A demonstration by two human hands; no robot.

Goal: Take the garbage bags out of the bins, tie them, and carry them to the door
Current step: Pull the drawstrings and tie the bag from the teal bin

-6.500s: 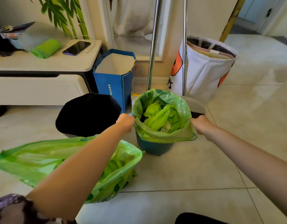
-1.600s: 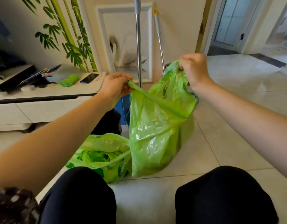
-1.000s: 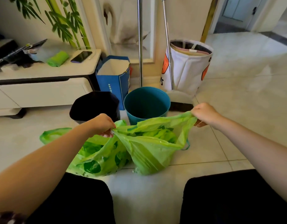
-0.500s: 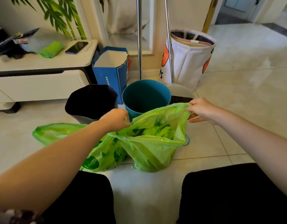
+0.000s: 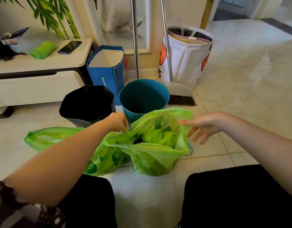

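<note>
Crouching: person low over tiled floor (image 5: 240,89); two dark-trousered knees at 5 and 7 o'clock of frame
Near bag (image 5: 155,155): green, on floor at centre; mouth gaping, crumpled green contents visible; a thin drawstring loop at its 3 o'clock side
Far bag (image 5: 48,137): green, lying flat on floor at 9 o'clock of near bag; touching it, partly hidden under left forearm
Left hand (image 5: 116,121): at 10 o'clock edge of near bag's mouth; fingers curled down on the rim; fingertips hidden, so exact grip cannot be told beyond a pinch on the plastic
Right hand (image 5: 206,125): at 2 o'clock of near bag; fingers straight and spread, holding nothing; index fingertip at the rim, contact uncertain
Teal bin (image 5: 143,96): upright at 12 o'clock of near bag, unlined; bag rim overlaps its lower front
Black bin (image 5: 87,104): at 9 o'clock of teal bin, just beside it; interior dark, lining cannot be told
Blue paper bag (image 5: 105,74): behind both bins, against cabinet (image 5: 35,83)
Cabinet top: phone (image 5: 69,46); green roll (image 5: 42,49) at its 9 o'clock
White hamper (image 5: 188,58): at 1 o'clock of teal bin; broom (image 5: 181,94) leaning in front of it; a second metal pole (image 5: 135,38) at 12 o'clock of teal bin
</note>
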